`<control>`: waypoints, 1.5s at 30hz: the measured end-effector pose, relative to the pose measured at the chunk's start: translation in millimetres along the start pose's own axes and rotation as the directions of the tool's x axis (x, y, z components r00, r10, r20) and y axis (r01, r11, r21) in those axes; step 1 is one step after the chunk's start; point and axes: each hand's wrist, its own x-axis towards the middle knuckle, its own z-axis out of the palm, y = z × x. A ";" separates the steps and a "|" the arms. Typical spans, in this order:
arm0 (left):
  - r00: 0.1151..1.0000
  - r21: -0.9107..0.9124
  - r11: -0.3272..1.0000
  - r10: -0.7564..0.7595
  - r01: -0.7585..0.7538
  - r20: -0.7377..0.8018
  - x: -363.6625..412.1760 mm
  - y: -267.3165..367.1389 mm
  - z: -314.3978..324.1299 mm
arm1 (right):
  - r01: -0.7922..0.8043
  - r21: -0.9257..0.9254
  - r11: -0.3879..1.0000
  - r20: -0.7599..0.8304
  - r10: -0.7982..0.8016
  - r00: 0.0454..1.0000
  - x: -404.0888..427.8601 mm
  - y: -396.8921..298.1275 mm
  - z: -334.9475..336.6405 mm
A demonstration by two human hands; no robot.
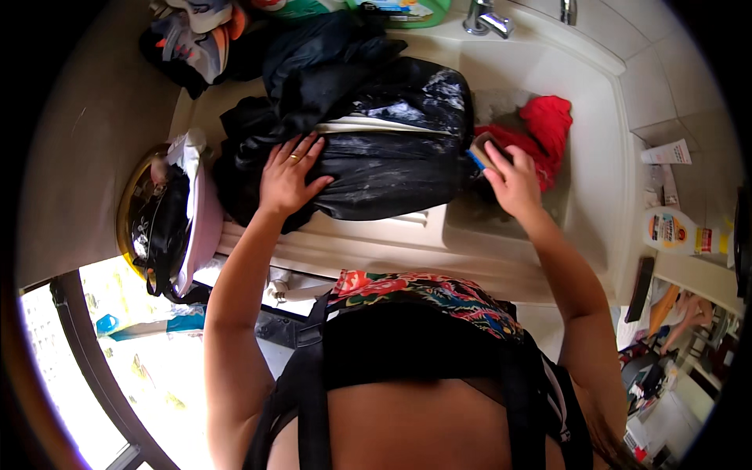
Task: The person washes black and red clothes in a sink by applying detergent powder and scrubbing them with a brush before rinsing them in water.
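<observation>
Black wet trousers lie across the ribbed washboard part of a cream laundry sink, with whitish suds on the legs. My left hand, wearing a ring, rests palm down on the cloth, fingers spread. In my right hand is a scrub brush with a brown back and blue bristles, held just off the trouser ends over the basin. A red cloth lies partly in cloudy water beyond that hand. More black fabric is heaped at the back left.
A chrome faucet stands at the back rim beside a green bottle. Sneakers sit at the upper left. A pink basin with dark items is left of the sink. At right are a tube and a white bottle.
</observation>
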 end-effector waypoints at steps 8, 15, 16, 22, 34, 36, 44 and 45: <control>0.984 -0.230 0.973 -0.043 0.002 -0.173 -9.5 -11.4 18.5 | 0.392 0.204 0.897 -0.049 -0.391 0.919 84.0 -191.2 71.6; 0.986 -0.065 0.998 -0.002 -0.009 -0.164 -13.5 -2.0 -2.2 | 0.236 0.050 0.970 0.105 -0.240 0.965 33.6 -44.3 -8.0; 0.986 -0.079 0.997 0.003 -0.017 -0.165 -12.3 -2.6 -1.4 | 0.210 0.054 0.976 0.103 -0.215 0.971 26.2 -23.9 -15.9; 0.984 -0.156 0.988 -0.031 0.004 -0.174 -13.0 -7.1 2.4 | 0.094 0.189 0.977 -0.039 -0.088 0.995 43.4 -31.8 -16.2; 0.979 -0.207 0.978 -0.037 -0.005 -0.199 -20.7 -7.3 7.4 | 0.345 0.246 0.906 0.039 -0.365 0.930 70.3 -114.3 31.7; 0.973 -0.230 0.973 -0.037 -0.017 -0.228 -14.3 -7.5 5.4 | 0.321 0.186 0.928 0.027 -0.332 0.943 51.6 -59.5 8.7; 0.968 -0.239 0.970 -0.019 -0.043 -0.251 -5.7 -5.1 4.1 | 0.270 0.243 0.932 0.031 -0.286 0.958 84.5 -122.6 37.1; 0.969 -0.237 0.970 -0.010 -0.050 -0.246 -9.0 -4.3 7.3 | 0.298 0.210 0.931 0.086 -0.321 0.943 89.9 -143.6 48.0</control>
